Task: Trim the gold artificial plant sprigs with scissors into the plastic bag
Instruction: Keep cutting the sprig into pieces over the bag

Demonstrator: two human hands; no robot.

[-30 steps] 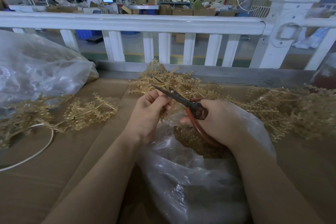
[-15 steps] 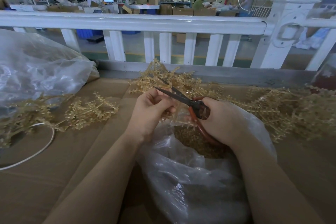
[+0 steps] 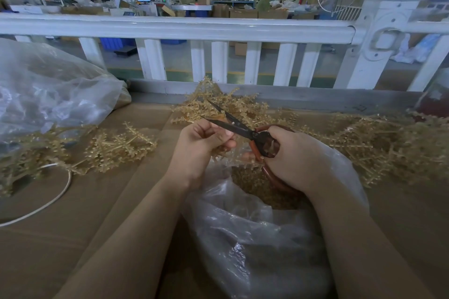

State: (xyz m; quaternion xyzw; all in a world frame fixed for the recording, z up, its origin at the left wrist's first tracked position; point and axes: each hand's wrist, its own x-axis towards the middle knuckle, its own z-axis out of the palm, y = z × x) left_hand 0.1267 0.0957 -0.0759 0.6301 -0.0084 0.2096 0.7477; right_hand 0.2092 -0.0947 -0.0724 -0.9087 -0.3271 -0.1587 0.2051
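Your work surface is a table (image 3: pixel 73 238) covered in brown cardboard, with a white fence (image 3: pixel 184 29) running along its far edge from 9 to 3 o'clock. At 10 o'clock a big clear bag (image 3: pixel 48 90) bulges over the table's left side. At 6 o'clock, between your forearms, sits the plastic bag (image 3: pixel 255 238), its mouth open toward 12 o'clock and a brown mass of gold trimmings (image 3: pixel 257 184) lying inside.

Loose gold sprigs lie in three heaps: the largest heap (image 3: pixel 379 145) at 3 o'clock, a second heap (image 3: pixel 102 148) at 9 o'clock, and a smaller heap (image 3: pixel 228 107) at 12 o'clock, just behind your hands. A white cord (image 3: pixel 48 201) curves across the cardboard at 8 o'clock.

Your right hand (image 3: pixel 298 155) grips the scissors (image 3: pixel 245 132) by their reddish-brown handles, fingers curled through the loops; the dark blades stand parted and point toward 10 o'clock. Your left hand (image 3: pixel 201 148) is curled, its fingers pinching a small sprig (image 3: pixel 222 150) right above the bag's mouth. The lower blade crosses just over your left fingertips; whether it touches the sprig is hard to tell, since your fingers hide most of the piece.
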